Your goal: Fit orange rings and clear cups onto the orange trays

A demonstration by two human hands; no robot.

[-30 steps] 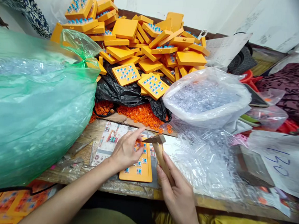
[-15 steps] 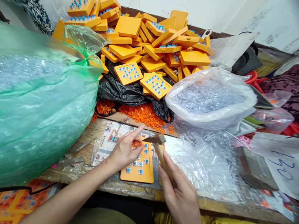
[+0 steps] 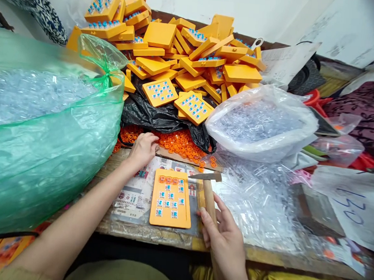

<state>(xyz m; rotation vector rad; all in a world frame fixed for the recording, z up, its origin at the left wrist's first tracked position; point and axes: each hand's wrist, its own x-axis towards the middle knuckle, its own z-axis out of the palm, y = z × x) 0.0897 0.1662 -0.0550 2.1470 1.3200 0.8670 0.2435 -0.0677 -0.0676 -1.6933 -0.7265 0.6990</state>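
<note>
My right hand [image 3: 226, 236] is wrapped around the wooden handle of a hammer [image 3: 210, 193], its narrow metal head held up just right of a yellow panel. That yellow panel [image 3: 185, 200] lies flat on the bench with several blue-and-clear square pieces set in it, and orange rings [image 3: 168, 180] sit along its top row. Beyond the panel, my left hand [image 3: 143, 148] is at the left part of a heap of loose orange rings [image 3: 183, 143]. Its fingers are bent and drawn together; whatever they pinch is hidden.
A tall pile of yellow panels [image 3: 159, 34] rises at the back on black plastic [image 3: 153, 118]. On the left bulges a green bag [image 3: 43, 159] of clear parts. A white bag [image 3: 263, 120] of clear parts stands right, above loose clear pieces [image 3: 260, 202] and a dark block [image 3: 315, 210].
My left hand has moved from the panel's top row up and left to the orange rings. The hammer has shifted slightly right, its head now level and clear of the panel's middle.
</note>
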